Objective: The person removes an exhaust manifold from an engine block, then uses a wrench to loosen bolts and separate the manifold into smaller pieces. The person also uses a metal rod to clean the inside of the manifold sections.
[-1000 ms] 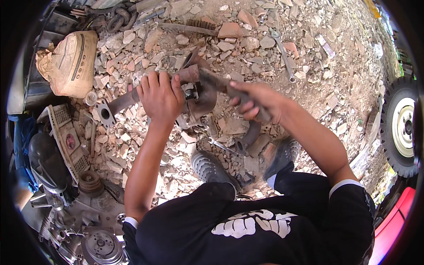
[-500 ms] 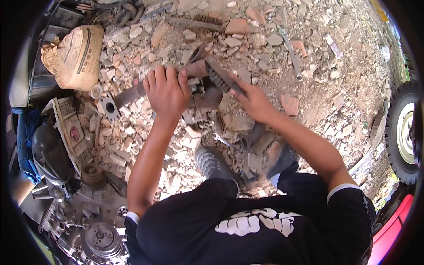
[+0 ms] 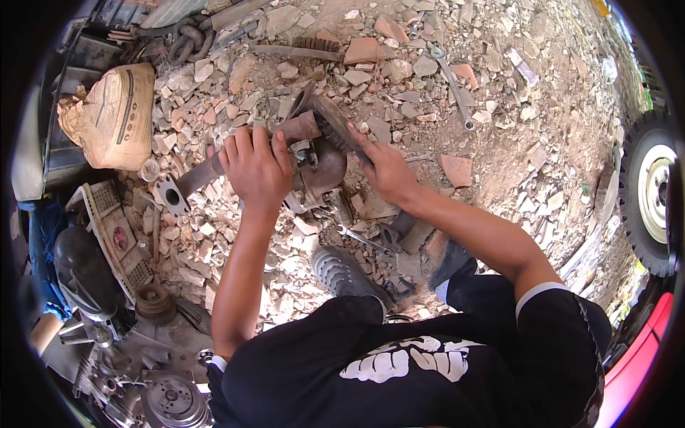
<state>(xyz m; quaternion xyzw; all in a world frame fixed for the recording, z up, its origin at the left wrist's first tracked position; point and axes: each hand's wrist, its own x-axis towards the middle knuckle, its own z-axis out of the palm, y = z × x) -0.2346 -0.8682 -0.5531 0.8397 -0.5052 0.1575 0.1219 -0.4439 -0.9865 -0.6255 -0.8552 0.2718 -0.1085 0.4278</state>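
Note:
My left hand [image 3: 258, 171] is wrapped around a rusty metal pipe [image 3: 198, 178] with a bolt-holed flange at its left end. In my right hand [image 3: 389, 172] is a dark bristle brush [image 3: 334, 123], slanting across the pipe's open right end with its bristles against the rim. Under and behind the pipe lies a curved rusty pipe piece [image 3: 330, 165], partly hidden by the brush and my left hand. An open-ended spanner [image 3: 362, 237] rests near my shoes, beside another dark pipe piece [image 3: 401, 230].
Broken stone and tile cover the ground. A second brush [image 3: 300, 51] and a long spanner [image 3: 453, 87] lie farther off. Left are a paper sack [image 3: 118, 118], a plastic basket [image 3: 107, 207] and engine parts [image 3: 168, 396]. A tyre [image 3: 642, 192] stands at right.
The whole view has shifted slightly. The pipe's right end sits a little nearer to me, and the brush still crosses it. Both hands keep their grips.

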